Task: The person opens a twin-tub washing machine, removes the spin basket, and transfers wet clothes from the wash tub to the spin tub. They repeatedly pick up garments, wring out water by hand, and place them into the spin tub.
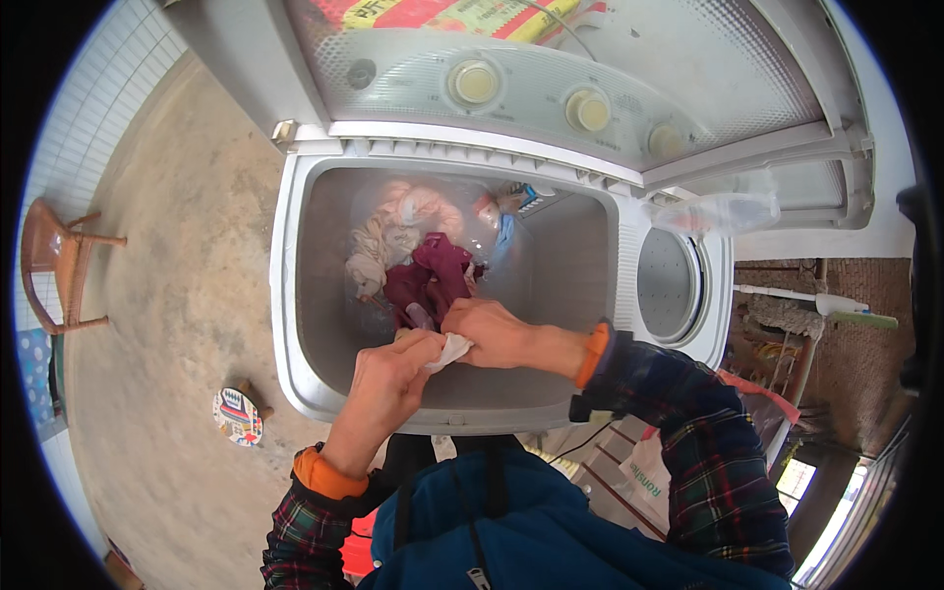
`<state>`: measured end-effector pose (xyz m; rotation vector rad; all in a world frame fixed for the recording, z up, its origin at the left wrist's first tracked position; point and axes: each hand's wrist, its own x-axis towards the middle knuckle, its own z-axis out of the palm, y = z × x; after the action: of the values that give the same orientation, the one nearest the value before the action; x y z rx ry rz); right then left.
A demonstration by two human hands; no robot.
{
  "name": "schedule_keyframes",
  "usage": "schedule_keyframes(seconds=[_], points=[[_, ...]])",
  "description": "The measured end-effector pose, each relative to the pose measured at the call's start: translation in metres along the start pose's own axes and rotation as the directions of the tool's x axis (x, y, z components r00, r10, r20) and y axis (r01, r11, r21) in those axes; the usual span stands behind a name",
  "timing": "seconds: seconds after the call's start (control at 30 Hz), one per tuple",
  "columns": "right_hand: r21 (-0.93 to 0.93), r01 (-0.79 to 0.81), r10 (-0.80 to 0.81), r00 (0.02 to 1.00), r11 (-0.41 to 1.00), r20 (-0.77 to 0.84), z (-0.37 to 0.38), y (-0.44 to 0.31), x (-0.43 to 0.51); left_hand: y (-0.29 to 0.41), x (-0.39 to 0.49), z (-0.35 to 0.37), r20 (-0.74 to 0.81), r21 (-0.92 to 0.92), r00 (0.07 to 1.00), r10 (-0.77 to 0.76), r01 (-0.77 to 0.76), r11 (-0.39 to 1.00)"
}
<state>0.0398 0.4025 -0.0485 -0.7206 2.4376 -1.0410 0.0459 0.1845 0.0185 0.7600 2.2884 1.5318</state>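
I stand over the open wash tub (568,295) of a twin-tub washing machine. My left hand (391,376) and my right hand (487,332) meet above the tub's near side, both gripping a small piece of white cloth (451,352) between them. A maroon garment (442,258) hangs or lies just below my fingers; whether the white piece belongs to it I cannot tell. Behind it in the tub are a cream cloth (369,254), a pale pink cloth (431,206) and a light blue cloth (504,234), which look wet.
The raised lid (737,66) and knob panel (531,92) are at the back. To the right is the round spin tub (664,284), with a clear plastic cover (715,214) tilted above it. A patterned stool (237,417) and a wicker chair (66,265) stand left on the concrete floor (177,258).
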Motion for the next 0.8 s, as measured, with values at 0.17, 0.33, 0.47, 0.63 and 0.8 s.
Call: schedule_keyframes(seconds=[0.17,0.33,0.47,0.63,0.8], points=[[0.140,-0.065,0.087,0.984,0.988,-0.154,-0.051,-0.041,0.000,0.013,-0.006,-0.033,-0.088,-0.049,0.996,-0.015,0.010,0.999],[0.450,-0.117,0.348,0.810,0.885,-0.473,-0.122,-0.103,-0.001,0.013,-0.034,-0.074,-0.305,0.033,0.949,-0.083,0.098,0.995],[0.110,0.004,0.078,0.681,0.994,-0.728,-0.144,-0.128,-0.010,-0.002,-0.063,-0.089,-0.388,0.051,0.898,-0.209,0.247,0.968],[0.000,-0.095,0.083,0.864,0.995,-0.496,-0.068,-0.028,0.015,-0.028,-0.075,-0.077,-0.413,0.152,0.904,-0.109,0.187,0.971],[-0.272,-0.442,0.360,0.883,0.855,-0.302,0.020,0.135,0.075,-0.056,-0.069,-0.061,-0.325,0.345,0.946,0.010,0.109,0.932]])
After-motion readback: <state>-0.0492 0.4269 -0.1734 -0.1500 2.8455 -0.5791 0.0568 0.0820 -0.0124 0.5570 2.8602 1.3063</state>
